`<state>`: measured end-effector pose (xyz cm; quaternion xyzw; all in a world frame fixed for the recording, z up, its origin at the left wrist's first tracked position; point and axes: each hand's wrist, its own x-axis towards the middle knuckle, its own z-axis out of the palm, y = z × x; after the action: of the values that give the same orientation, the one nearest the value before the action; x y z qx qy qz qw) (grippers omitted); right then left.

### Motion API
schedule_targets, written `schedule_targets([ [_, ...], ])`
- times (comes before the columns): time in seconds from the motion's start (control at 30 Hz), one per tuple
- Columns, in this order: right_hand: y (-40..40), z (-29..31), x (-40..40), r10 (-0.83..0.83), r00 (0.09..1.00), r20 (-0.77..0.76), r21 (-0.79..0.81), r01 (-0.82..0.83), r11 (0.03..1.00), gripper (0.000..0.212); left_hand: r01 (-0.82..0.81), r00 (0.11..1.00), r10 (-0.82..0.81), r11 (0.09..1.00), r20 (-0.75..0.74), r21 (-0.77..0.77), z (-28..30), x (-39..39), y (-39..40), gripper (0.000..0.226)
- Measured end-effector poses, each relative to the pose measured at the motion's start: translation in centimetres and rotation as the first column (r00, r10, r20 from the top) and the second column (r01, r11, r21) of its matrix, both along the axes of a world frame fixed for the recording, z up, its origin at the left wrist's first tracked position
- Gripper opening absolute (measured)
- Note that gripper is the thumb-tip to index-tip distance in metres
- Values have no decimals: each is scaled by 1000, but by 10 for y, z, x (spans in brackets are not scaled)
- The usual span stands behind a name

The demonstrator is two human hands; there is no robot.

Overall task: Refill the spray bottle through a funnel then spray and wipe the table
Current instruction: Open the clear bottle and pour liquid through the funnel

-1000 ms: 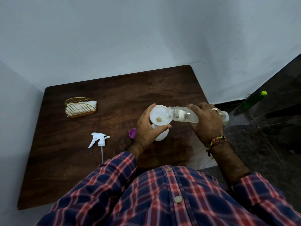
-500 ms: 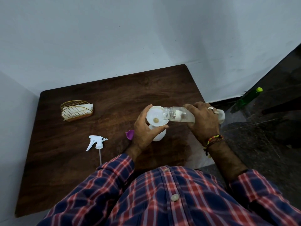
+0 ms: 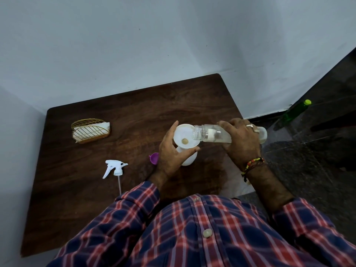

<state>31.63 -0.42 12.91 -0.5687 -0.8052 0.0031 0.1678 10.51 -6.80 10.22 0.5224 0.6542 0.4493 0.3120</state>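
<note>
Head view: my left hand (image 3: 173, 153) grasps funnel (image 3: 185, 138) atop white spray bottle (image 3: 189, 158). My right hand (image 3: 241, 140) clenched round clear bottle (image 3: 211, 133), tipped, mouth over funnel rim. Trigger head (image 3: 114, 167) lies left of left hand, open table (image 3: 81, 199) around it. Right hand hangs past table edge.

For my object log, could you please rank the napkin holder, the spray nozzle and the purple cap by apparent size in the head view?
1. Napkin holder, largest.
2. Spray nozzle, smaller even with its tube.
3. Purple cap, smallest, though the left hand partly hides it.
</note>
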Motion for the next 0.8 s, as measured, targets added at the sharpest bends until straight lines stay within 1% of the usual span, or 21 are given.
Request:
schedule_targets([
  [0.37,0,0,0,10,1000,9,8,-10,1000,59,-3,1000,3,1000,-5,9,-5,-2,2,93],
  [0.57,1,1,-1,9,1000,12,-1,-9,1000,59,14,1000,-15,1000,-5,-5,-5,-3,2,97],
  [0.8,0,0,0,5,1000,5,-16,-5,1000,61,16,1000,-16,999,-2,27,-3,-3,1,93],
])
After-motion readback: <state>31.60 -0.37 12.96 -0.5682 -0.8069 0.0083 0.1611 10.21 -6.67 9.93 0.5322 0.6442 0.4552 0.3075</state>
